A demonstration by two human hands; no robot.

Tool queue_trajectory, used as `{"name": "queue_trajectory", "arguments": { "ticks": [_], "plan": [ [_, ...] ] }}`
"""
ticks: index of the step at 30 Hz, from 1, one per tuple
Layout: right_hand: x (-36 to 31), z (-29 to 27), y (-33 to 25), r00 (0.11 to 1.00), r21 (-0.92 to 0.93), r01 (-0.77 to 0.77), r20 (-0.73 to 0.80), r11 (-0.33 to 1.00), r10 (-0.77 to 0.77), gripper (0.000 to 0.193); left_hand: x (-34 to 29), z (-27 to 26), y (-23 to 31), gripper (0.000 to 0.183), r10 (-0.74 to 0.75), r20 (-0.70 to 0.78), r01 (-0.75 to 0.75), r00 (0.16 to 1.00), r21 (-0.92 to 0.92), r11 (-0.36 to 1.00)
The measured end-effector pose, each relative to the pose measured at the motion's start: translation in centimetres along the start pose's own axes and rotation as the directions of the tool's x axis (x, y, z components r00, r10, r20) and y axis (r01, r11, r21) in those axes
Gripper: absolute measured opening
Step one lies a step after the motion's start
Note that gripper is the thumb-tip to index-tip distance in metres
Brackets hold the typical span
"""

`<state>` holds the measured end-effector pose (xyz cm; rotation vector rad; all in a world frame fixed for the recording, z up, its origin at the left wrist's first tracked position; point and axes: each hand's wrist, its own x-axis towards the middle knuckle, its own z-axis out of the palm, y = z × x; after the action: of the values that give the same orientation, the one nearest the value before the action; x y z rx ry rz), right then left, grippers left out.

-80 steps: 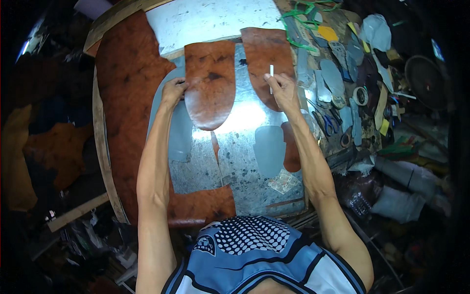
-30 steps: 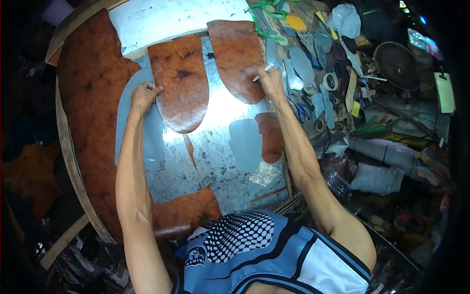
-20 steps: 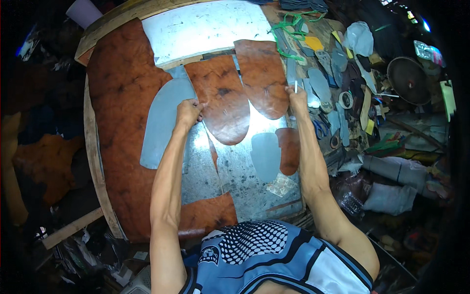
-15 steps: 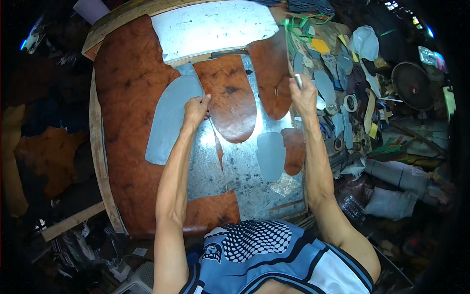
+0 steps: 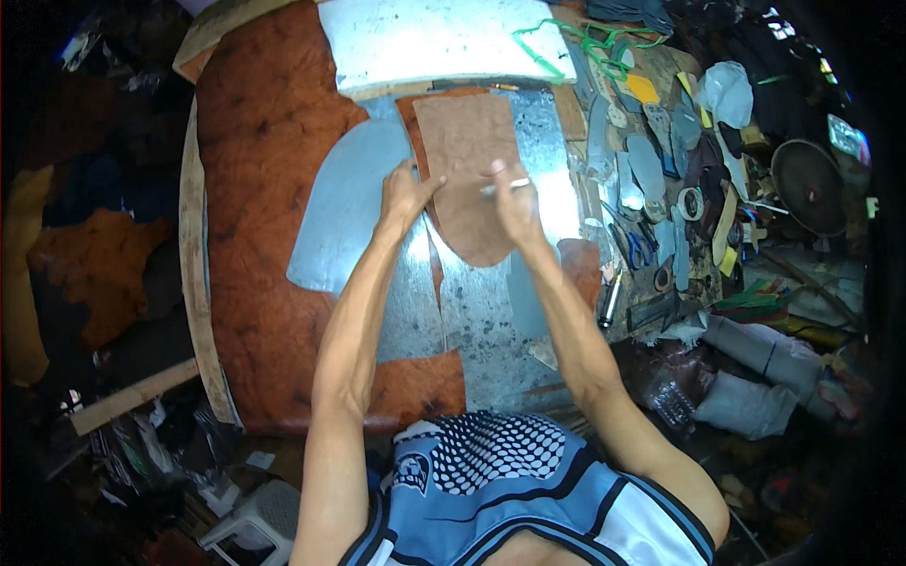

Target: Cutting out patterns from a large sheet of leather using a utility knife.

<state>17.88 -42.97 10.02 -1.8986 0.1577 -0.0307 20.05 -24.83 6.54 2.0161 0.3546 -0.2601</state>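
A rounded leather piece [image 5: 467,141], its pale brown underside facing up, lies over another reddish-brown leather piece [image 5: 408,118], whose edge shows at the left and top. My left hand [image 5: 406,196] pinches at the left edges of the stacked pieces. Over the right part of the top piece is my right hand [image 5: 516,208], smeared by motion, with a slim whitish stick-like tool [image 5: 491,190] closed in its fingers. Left of my left hand lies a large curved grey template [image 5: 349,208]. A smaller grey template [image 5: 527,297] is partly hidden beneath my right forearm, beside a small brown leather piece [image 5: 580,269].
A large brown hide [image 5: 255,208] covers the table's left side. Beyond the metal sheet [image 5: 481,363] stands a white board [image 5: 434,42] with green string [image 5: 604,42]. Templates, pliers [image 5: 642,250], a tape roll [image 5: 690,203] and a silver tool [image 5: 612,302] crowd the right.
My right hand has moved left, and the leather piece from the right now lies underside up over the middle piece. My left hand has stayed near the middle piece's left edge.
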Motion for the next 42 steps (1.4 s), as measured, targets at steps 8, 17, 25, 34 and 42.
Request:
{"name": "queue_trajectory", "arguments": {
  "ticks": [8, 17, 25, 34, 42],
  "plan": [
    [1.2, -2.3, 2.6, 0.922, -0.180, 0.122, 0.384, 0.976, -0.045, 0.027, 0.0, 0.7, 0.3, 0.043, 0.082, -0.097, -0.048, 0.992, 0.314, 0.948],
    [1.5, -1.7, 4.5, 0.910, -0.170, 0.127, 0.412, 0.977, -0.047, 0.023, 0.2, 0.9, 0.5, 0.043, 0.005, -0.053, 0.013, 0.999, 0.337, 0.941],
    [3.4, -4.9, 3.5, 0.902, -0.033, -0.148, 0.405, 0.988, 0.149, 0.031, 1.4, 1.3, 0.9, 0.040, 0.069, -0.018, -0.061, 0.997, 0.288, 0.956],
    [0.7, -8.1, 2.1, 0.951, -0.302, 0.294, -0.007, 0.907, -0.311, 0.053, -2.9, -1.0, 8.3, 0.033, 0.541, 0.024, -0.535, 0.841, 0.189, 0.823],
    [3.0, -12.7, 4.2, 0.971, 0.326, 0.230, -0.019, 0.917, -0.237, 0.062, -6.2, -2.1, 11.4, 0.036, 0.775, 0.300, -0.807, 0.556, 0.417, 0.418]
  ]
}}
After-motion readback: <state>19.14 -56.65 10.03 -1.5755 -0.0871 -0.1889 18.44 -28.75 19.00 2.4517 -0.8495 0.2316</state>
